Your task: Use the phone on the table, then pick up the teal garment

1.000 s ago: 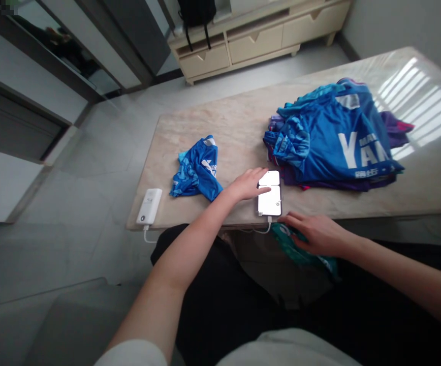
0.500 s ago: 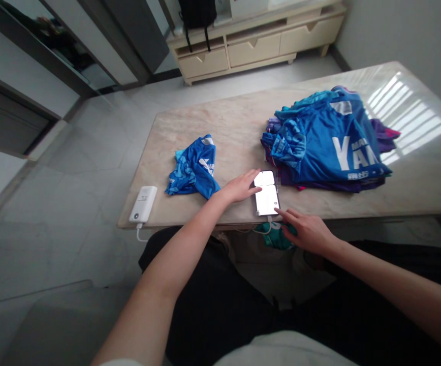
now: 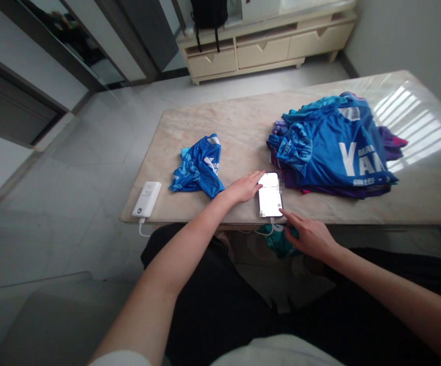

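A smartphone with a bright white screen lies flat near the front edge of the marble-look table. My left hand rests at the phone's upper left side, fingers stretched out and fingertips at its edge. Close to the lower right corner of the screen is the pointing index finger of my right hand; its other fingers are loosely bent and hold nothing. A white charging cable runs from the phone's bottom end over the table edge. Left of my left hand lies a small crumpled blue jersey.
A pile of blue and purple jerseys lies to the right of the phone. At the table's left corner is a white power bank with a cable. Teal cloth shows below the table edge. A cream cabinet stands beyond.
The whole view has shifted slightly, with things appearing a little further right. Both hands keep nearly the same place at the phone, and the screen display looks slightly different.
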Tool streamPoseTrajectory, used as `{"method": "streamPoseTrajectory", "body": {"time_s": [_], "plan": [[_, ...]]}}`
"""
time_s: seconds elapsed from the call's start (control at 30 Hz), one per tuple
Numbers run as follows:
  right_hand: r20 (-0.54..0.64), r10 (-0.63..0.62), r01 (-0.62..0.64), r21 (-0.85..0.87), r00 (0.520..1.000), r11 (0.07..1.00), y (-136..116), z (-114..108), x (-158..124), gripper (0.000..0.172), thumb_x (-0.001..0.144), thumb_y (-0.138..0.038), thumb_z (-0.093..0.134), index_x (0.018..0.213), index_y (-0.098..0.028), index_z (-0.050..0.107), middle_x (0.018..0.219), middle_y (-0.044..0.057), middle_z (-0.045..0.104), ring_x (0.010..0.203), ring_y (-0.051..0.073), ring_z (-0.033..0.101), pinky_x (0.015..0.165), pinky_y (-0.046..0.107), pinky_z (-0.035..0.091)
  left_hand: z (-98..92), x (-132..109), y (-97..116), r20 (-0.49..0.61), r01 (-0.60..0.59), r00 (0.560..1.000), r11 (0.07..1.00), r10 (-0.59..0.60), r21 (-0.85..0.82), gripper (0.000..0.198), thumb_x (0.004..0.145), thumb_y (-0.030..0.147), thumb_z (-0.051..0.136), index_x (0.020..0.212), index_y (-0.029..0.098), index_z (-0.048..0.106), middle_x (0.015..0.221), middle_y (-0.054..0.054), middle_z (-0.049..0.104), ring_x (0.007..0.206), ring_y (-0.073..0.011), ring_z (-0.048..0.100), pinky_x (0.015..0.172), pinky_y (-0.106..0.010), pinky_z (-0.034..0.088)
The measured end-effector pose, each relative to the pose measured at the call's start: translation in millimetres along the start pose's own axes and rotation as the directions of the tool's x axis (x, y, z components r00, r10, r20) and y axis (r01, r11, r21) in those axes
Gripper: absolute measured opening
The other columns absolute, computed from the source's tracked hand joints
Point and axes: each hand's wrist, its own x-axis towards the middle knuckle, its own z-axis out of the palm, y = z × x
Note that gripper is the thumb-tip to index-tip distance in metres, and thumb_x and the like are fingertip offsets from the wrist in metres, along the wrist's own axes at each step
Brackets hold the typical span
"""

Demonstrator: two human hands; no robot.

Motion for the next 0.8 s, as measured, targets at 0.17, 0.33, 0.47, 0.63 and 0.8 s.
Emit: {"method": "streamPoseTrajectory", "body": {"time_s": [0.17,0.33,0.47,0.63,0.8], "plan": [[-0.014,0.004,-0.003,0.010,1.000,1.000,0.4,1.0,-0.1,0.058,0.099,-0.034,0.045,0.156,-0.020,0.043,0.122,0.009,0.073,0.081,0.022,0.072,0.059,0.031,0.044,-0.5,-0.8,1.4,0.010,0.007,1.000,1.000,-0.007,0.025,0.060,0.103,0.032,0.036,0.160,0.014,0.028,0.169,-0.010,0.027,0.156,-0.0178,0.026,0.128,-0.032,0.022],[-0.035,-0.014,0.014,-0.001,0.999,1.000,1.1,2.6,-0.5,0.057,0.099,-0.032,0.045,0.155,-0.020,0.043,0.126,0.008,0.072,0.084,0.023,0.073,0.060,0.032,0.045,0.9,0.2,0.2,0.013,0.004,1.000,0.999,-0.004,0.044,0.060,0.103,0.030,0.035,0.160,0.013,0.027,0.170,-0.011,0.026,0.157,-0.0178,0.025,0.128,-0.033,0.022],[-0.040,-0.011,0.010,-0.011,0.999,1.000,1.4,3.7,-0.1,0.057,0.099,-0.032,0.045,0.155,-0.020,0.043,0.126,0.009,0.072,0.081,0.022,0.072,0.059,0.031,0.044,2.1,1.3,-1.0,0.009,-0.001,1.000,0.998,0.000,0.060,0.060,0.103,0.028,0.032,0.160,0.010,0.027,0.169,-0.012,0.027,0.157,-0.0172,0.025,0.128,-0.031,0.021],[-0.028,-0.002,0.001,-0.011,1.000,1.000,0.6,2.6,0.5,0.055,0.099,-0.034,0.044,0.153,-0.021,0.045,0.125,0.007,0.073,0.080,0.022,0.072,0.057,0.031,0.042,3.4,1.0,-1.9,0.006,-0.012,1.000,0.997,0.012,0.077,0.061,0.102,0.028,0.034,0.160,0.011,0.027,0.169,-0.012,0.027,0.156,-0.0184,0.026,0.128,-0.031,0.022],[-0.024,0.002,-0.002,-0.001,1.000,1.000,0.9,2.2,0.3,0.058,0.098,-0.034,0.046,0.155,-0.022,0.043,0.125,0.008,0.073,0.077,0.021,0.071,0.056,0.029,0.040,4.5,0.9,-2.3,0.005,-0.016,1.000,0.996,0.015,0.085,0.060,0.101,0.028,0.035,0.159,0.014,0.028,0.169,-0.012,0.026,0.156,-0.0199,0.026,0.128,-0.035,0.023]]}}
